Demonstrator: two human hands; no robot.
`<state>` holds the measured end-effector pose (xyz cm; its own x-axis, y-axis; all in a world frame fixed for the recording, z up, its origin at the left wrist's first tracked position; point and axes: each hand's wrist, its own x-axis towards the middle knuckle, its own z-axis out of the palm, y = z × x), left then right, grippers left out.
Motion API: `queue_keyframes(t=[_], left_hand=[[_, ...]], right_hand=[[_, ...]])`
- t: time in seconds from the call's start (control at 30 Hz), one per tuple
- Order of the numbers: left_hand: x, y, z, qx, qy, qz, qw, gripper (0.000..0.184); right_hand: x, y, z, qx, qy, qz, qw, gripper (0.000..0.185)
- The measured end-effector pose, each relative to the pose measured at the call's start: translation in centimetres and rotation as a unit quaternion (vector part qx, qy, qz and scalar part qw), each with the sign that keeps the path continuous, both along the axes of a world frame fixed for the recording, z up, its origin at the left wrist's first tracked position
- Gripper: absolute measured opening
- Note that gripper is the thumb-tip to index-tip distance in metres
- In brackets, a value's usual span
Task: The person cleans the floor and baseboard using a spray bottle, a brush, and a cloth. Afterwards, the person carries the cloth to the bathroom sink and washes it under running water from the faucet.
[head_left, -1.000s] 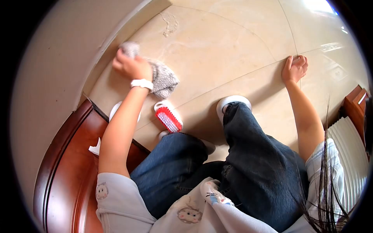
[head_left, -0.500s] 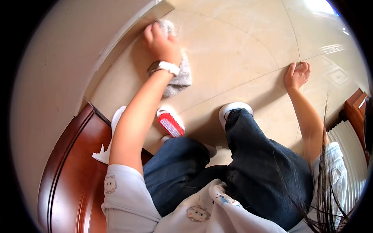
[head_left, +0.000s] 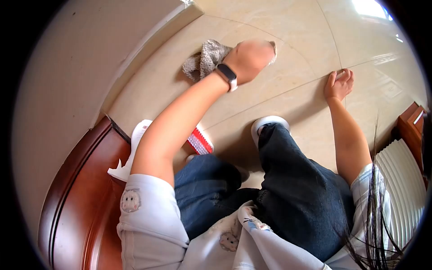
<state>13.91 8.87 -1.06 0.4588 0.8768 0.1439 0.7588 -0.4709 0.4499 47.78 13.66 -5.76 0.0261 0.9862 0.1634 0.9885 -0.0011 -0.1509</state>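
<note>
A person's left hand (head_left: 252, 60), wearing a blank-screened smartwatch (head_left: 226, 73), its blurred fingers either spread or pinching, impossible to tell, covered part of a gray towel (head_left: 211, 54) on a tiled floor (head_left: 288, 67) where the right hand (head_left: 339, 84) rested, fingers loosely curled, beyond a red-and-white scrub brush (head_left: 199, 141).

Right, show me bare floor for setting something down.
Bare floor lies between the left hand and the right hand; a smaller patch separates the cloth from the baseboard. It's crowded around the left forearm, brush and left knee.
</note>
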Motion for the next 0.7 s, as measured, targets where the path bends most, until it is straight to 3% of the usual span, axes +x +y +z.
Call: queue_keyframes(t=[0.03,0.17,0.27,0.53,0.7], left_hand=[[-0.4,-1.5,0.2,0.032,-0.041,0.008,0.999,0.044],[-5.7,-6.4,1.0,0.076,0.116,0.194,0.971,0.051],[-10.5,-6.9,0.7,0.093,0.242,0.179,0.949,0.051],[-11.6,-4.7,-0.9,0.061,0.142,0.233,0.96,0.033],[-14.8,-7.2,-1.0,0.022,0.188,0.265,0.946,0.043]], right_hand=[[0.0,-0.1,0.0,-0.001,0.0,0.0,1.0,0.048],[0.0,0.0,0.1,0.0,0.006,-0.005,1.0,0.049],[0.4,0.0,-0.3,0.008,0.005,-0.001,1.0,0.049],[0.6,0.4,-0.7,0.018,-0.016,0.002,1.0,0.048],[0.7,0.1,-0.5,0.001,-0.023,-0.016,1.0,0.046]])
